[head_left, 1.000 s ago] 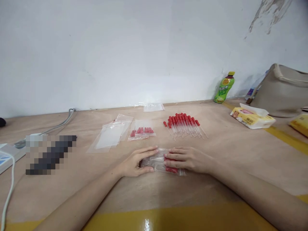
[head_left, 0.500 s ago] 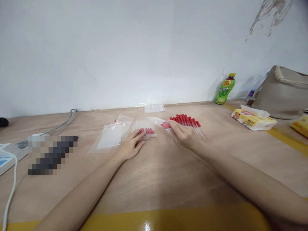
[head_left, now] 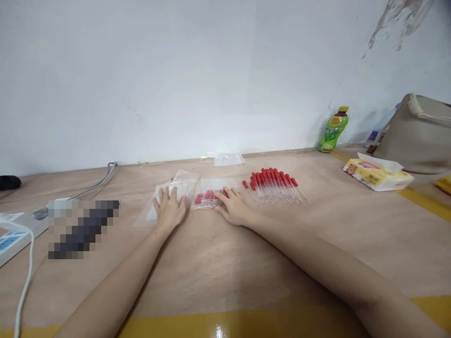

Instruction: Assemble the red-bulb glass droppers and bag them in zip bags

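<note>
My left hand [head_left: 169,209] lies flat, fingers spread, on a stack of empty clear zip bags [head_left: 183,183] at the table's middle. Just to the right, my right hand [head_left: 234,205] rests with its fingertips on a pile of filled bags [head_left: 207,195] that hold red-capped droppers. Neither hand grips anything. A loose row of red-bulbed glass droppers [head_left: 274,186] lies on the table right of my right hand, apart from it.
A single clear bag [head_left: 228,159] lies by the wall. A green bottle [head_left: 333,129], a tissue pack [head_left: 377,172] and a beige bag [head_left: 419,134] stand at the far right. A power strip [head_left: 16,232] with cables sits at the left, beside a blurred dark object [head_left: 82,227].
My right hand carried the filled bag from the table's front to the pile of filled bags and let it go. My left hand moved from that pile onto the empty bags.
</note>
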Demonstrator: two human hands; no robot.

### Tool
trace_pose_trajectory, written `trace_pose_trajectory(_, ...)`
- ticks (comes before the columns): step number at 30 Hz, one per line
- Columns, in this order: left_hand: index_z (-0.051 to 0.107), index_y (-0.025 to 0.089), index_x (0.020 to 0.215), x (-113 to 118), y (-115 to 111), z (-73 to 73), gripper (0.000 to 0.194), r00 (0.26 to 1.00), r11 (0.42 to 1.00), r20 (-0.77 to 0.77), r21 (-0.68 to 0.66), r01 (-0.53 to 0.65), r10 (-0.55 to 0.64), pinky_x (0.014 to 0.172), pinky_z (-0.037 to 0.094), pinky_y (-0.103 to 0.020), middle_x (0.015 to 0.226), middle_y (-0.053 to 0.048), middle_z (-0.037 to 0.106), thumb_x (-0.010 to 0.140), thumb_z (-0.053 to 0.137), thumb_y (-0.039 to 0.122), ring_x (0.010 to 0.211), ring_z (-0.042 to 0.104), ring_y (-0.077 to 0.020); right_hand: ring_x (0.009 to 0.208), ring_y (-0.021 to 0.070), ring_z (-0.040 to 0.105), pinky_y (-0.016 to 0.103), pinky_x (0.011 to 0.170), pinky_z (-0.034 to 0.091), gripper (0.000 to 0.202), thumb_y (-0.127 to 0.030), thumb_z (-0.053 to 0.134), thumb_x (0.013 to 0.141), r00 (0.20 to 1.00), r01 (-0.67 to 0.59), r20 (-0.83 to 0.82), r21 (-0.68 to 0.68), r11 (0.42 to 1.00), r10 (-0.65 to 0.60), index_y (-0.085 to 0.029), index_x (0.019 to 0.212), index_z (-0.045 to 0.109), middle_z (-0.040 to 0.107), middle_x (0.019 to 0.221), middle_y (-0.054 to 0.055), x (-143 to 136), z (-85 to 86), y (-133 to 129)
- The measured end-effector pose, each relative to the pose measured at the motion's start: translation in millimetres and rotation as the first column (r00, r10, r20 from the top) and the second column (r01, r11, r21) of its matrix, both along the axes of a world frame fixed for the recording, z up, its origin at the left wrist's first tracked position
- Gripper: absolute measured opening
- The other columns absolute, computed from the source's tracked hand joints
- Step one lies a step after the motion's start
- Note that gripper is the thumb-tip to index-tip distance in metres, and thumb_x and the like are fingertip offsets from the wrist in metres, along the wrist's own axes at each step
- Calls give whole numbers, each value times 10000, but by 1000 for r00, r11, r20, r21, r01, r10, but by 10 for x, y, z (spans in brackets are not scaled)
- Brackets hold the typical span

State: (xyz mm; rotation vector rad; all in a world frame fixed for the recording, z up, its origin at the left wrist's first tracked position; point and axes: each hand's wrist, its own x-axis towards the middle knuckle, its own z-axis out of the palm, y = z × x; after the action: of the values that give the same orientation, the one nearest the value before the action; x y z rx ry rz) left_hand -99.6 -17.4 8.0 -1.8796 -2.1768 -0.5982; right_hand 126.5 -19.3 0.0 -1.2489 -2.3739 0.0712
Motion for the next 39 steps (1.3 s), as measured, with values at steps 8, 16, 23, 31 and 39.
trace_pose_trajectory(8, 517, 60, 1066, -418, 167, -26, 485, 987, 962, -76, -224, -157, 144, 897, 324, -506, 1160, -251, 490, 839, 257, 401, 1145, 408, -374, 1135, 304, 342, 479, 911, 263, 473, -399, 350, 870, 999, 46, -23, -28, 999, -47, -311, 1332, 293, 344, 1314, 108, -417, -42, 126)
trace_pose_trajectory(16, 473, 82, 1186, -350, 60, 127, 469, 992, 989, -20, -80, -123, 122, 942, 309, -512, 1252, -204, 449, 887, 174, 283, 1213, 349, -338, 1058, 281, 378, 469, 884, 227, 426, -433, 315, 866, 983, 183, -18, 151, 971, -183, -191, 1167, 493, 471, 1171, 138, -191, 103, -55)
trace_pose_trajectory(23, 324, 150, 1335, 222, -398, 324, 475, 719, 714, 9, -113, 691, -695, 1085, 180, -394, 1415, -68, 278, 919, 226, 358, 1318, 190, -203, 962, 300, 388, 438, 771, 241, 311, -285, 390, 824, 856, 485, 101, 176, 856, -506, -103, 920, 623, 536, 975, 193, 384, 269, 161)
trace_pose_trajectory(31, 260, 245, 1356, 545, -700, 188, 498, 427, 377, 52, -383, 843, -903, 1075, 168, -449, 1429, -55, 231, 893, 350, 403, 1316, 195, -218, 930, 275, 424, 410, 785, 233, 274, -240, 444, 792, 804, 554, 179, 120, 823, -567, -80, 893, 642, 564, 976, 182, 331, 135, 313)
trace_pose_trajectory(39, 270, 260, 1349, 599, -708, 185, 475, 397, 331, 126, -359, 873, -909, 1075, 133, -466, 1427, -59, 234, 896, 357, 377, 1311, 209, -214, 839, 226, 513, 351, 735, 328, 261, -278, 358, 862, 894, 413, -194, 13, 911, -403, -110, 894, 556, 597, 867, 132, 543, 254, 38)
